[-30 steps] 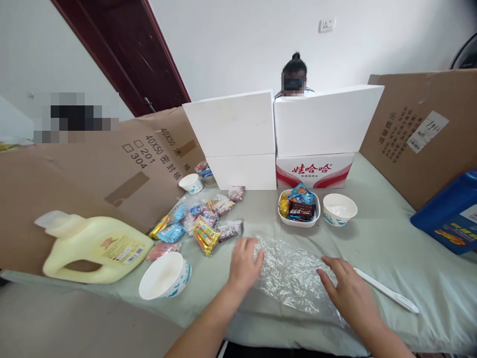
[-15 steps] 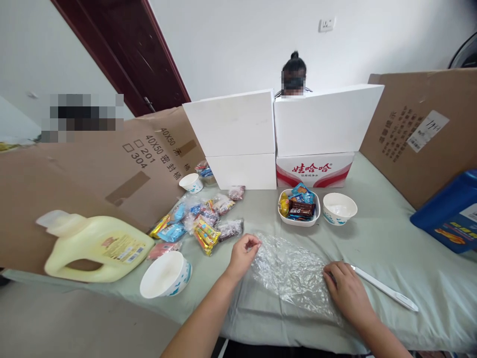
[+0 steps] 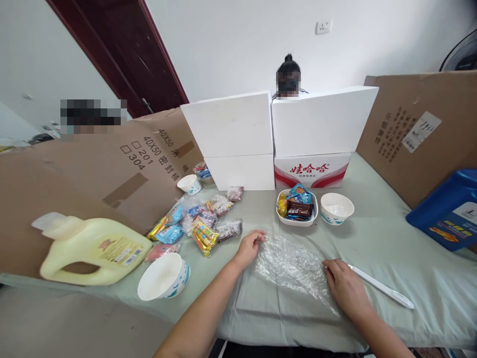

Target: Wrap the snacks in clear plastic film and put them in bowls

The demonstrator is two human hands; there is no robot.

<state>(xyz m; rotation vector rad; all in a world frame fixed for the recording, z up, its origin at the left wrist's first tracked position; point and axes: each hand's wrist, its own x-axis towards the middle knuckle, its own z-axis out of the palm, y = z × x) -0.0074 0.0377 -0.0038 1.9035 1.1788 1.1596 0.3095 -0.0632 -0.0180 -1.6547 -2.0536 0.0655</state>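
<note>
A crinkled clear plastic bag [image 3: 294,268] is stretched between my two hands, low over the cloth-covered table. My left hand [image 3: 250,249] pinches its upper left corner, fingertips pressed together. At the opposite end, my right hand [image 3: 346,284] grips the right edge, with the thumb tucked under the fingers. Just beyond the right hand lies a long white plastic tool [image 3: 383,287], one end close to the knuckles; I cannot make out its kind. Ahead of the bag stands a white dish [image 3: 297,222] filled with wrapped snacks [image 3: 300,210].
Right of the dish is a paper bowl [image 3: 337,211]. Bagged snacks [image 3: 204,233], another paper bowl [image 3: 164,278] and a yellow jug [image 3: 97,251] are on the left. White boxes [image 3: 238,129] and cardboard panels [image 3: 421,134] wall the table. A blue bottle [image 3: 447,214] stands right. Two people are beyond.
My left hand has shifted slightly right, still on the bag's corner. The bag is drawn a little narrower between the hands. The camera view has moved slightly.
</note>
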